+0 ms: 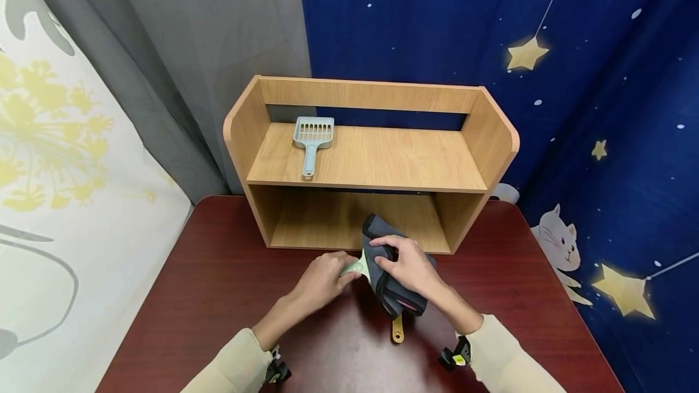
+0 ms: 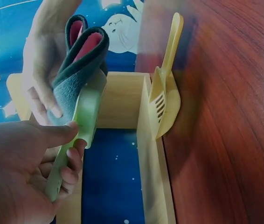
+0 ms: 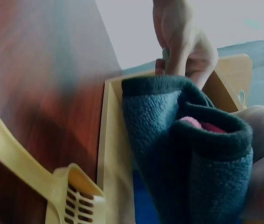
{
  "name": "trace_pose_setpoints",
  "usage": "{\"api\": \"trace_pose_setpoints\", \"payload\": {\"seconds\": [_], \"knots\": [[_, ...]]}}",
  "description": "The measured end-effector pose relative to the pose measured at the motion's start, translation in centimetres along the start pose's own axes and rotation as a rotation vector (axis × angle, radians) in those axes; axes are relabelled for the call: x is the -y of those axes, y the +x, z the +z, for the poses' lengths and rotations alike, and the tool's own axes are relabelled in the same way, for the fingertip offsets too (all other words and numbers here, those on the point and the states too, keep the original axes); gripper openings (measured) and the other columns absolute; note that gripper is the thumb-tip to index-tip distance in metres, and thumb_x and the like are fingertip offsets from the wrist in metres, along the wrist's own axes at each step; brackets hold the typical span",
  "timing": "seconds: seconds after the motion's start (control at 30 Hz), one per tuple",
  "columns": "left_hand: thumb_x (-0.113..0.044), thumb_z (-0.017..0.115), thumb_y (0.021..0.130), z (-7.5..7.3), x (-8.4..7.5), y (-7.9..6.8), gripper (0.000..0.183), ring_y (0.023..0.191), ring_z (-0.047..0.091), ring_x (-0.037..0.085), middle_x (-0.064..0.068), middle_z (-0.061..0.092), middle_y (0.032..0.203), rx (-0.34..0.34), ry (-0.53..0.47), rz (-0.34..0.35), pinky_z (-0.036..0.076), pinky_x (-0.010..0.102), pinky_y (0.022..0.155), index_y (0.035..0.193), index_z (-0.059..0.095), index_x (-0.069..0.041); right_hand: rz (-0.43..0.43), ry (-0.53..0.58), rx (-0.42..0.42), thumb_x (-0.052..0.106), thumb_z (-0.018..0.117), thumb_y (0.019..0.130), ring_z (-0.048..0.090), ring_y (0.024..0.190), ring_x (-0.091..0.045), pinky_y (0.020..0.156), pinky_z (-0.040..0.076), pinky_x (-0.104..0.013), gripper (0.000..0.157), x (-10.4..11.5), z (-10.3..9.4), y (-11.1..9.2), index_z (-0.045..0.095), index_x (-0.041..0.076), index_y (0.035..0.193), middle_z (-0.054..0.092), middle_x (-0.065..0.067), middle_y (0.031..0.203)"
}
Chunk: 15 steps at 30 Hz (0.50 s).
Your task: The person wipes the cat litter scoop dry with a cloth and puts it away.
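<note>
My left hand (image 1: 323, 278) grips the handle of a pale green litter scoop (image 2: 89, 109), held above the table in front of the shelf. A folded grey-blue cloth (image 1: 389, 288) with dark edging and a pink inner side lies against the scoop's head and hides most of it in the head view. My right hand (image 1: 406, 264) holds this cloth, thumb and fingers on its folds. Below the cloth, a yellow litter scoop (image 2: 166, 93) rests on the table; only its handle shows in the head view.
A two-tier wooden shelf (image 1: 360, 188) stands at the back of the dark red table (image 1: 218, 320). On its upper board lies a light blue-grey litter scoop (image 1: 310, 153). Curtains (image 1: 415, 23) hang behind, and a patterned white cloth (image 1: 65, 229) hangs at the left.
</note>
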State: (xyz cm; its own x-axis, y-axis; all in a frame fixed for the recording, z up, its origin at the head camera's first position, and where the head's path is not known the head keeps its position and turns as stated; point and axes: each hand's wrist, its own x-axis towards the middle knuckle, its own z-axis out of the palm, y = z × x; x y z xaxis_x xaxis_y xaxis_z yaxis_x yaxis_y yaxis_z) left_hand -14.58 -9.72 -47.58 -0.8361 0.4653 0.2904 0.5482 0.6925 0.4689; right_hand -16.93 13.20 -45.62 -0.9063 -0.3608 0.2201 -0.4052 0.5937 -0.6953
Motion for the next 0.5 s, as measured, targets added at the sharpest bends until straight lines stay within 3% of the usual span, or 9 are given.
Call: {"api": "trace_pose_setpoints", "payload": {"seconds": [0.07,0.17,0.33,0.43,0.5], "knots": [[-0.016,0.08,0.095,-0.2,0.1,-0.1,0.022,0.086,0.074,0.02,0.006,0.077,0.1,-0.012,0.006,0.014,0.059,0.037,0.074,0.111,0.079,-0.001,-0.015,-0.025,0.006,0.009,0.082,0.089,0.071,0.103,-0.019,0.086,0.054,-0.036,0.032,-0.4,-0.6,0.1,0.08,0.016,0.12,0.078,-0.006,0.119],[-0.014,0.081,0.093,-0.5,0.4,-0.2,0.021,0.083,0.072,0.019,0.006,0.076,0.097,-0.035,0.018,0.021,0.058,0.038,0.073,0.109,0.078,-0.001,-0.014,-0.045,-0.013,0.008,0.083,0.087,0.06,0.076,-0.011,0.068,0.047,-0.029,0.032,-1.1,-1.7,0.2,0.081,0.016,0.118,0.08,-0.005,0.109],[-0.013,0.082,0.092,-0.8,0.8,-0.4,0.02,0.079,0.068,0.015,0.004,0.076,0.096,-0.038,0.028,0.015,0.057,0.036,0.071,0.108,0.079,-0.002,0.012,-0.064,-0.049,0.008,0.086,0.085,0.031,0.055,-0.004,0.052,0.032,-0.025,0.032,-1.8,-2.8,0.2,0.082,0.017,0.115,0.066,0.0,0.069],[-0.016,0.081,0.093,-0.6,0.6,-0.3,0.021,0.082,0.07,0.016,0.004,0.076,0.098,-0.023,0.026,0.013,0.058,0.037,0.073,0.11,0.079,-0.003,0.018,-0.071,-0.033,0.008,0.085,0.084,0.036,0.058,-0.005,0.054,0.034,-0.026,0.032,-1.5,-2.3,0.2,0.082,0.017,0.115,0.07,-0.003,0.072],[-0.017,0.081,0.094,-0.4,0.5,-0.1,0.022,0.085,0.072,0.018,0.005,0.077,0.099,-0.015,0.018,0.015,0.058,0.038,0.075,0.111,0.079,-0.002,0.024,-0.069,-0.008,0.009,0.085,0.084,0.039,0.061,-0.006,0.058,0.036,-0.026,0.031,-1.1,-1.6,0.2,0.082,0.017,0.114,0.077,-0.004,0.086]]}}
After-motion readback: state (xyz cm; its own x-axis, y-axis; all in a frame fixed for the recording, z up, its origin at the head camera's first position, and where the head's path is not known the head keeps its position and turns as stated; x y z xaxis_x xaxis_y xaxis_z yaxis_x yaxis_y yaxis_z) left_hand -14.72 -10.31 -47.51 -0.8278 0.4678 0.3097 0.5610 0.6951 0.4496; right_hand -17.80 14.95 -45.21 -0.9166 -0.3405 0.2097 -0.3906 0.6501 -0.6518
